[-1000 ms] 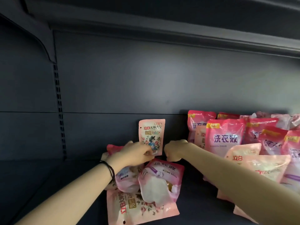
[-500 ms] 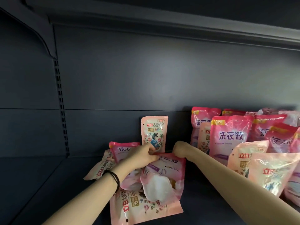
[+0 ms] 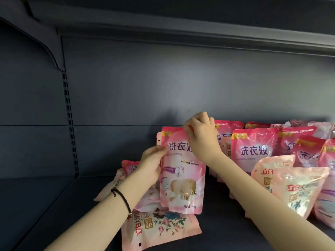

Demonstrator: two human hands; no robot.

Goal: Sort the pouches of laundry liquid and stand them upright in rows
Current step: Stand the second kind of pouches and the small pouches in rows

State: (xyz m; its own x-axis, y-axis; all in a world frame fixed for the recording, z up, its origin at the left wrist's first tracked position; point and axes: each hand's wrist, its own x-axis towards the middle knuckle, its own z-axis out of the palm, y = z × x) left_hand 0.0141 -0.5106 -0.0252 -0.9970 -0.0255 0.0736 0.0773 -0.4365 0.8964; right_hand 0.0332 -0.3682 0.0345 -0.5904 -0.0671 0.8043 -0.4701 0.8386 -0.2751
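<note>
Head view: at lower centre a floral pouch point(image 3: 159, 230) lies flat on the shelf point(image 3: 54, 205). The pink pouch point(image 3: 183, 180) that slumped on it half a second ago is now lifted upright. The left hand point(image 3: 150, 167) grips its left edge, and the right hand point(image 3: 201, 138), earlier an empty fist, pinches its top. Upright rows point(image 3: 253, 147) stand at right.

Dark grey shelf point(image 3: 45, 205) lit dimly, plain back panel point(image 3: 163, 78) set behind it, slotted upright strip point(image 3: 69, 124) fixed at left, curved bracket point(image 3: 49, 46) above, upper shelf edge point(image 3: 181, 31) overhead.
</note>
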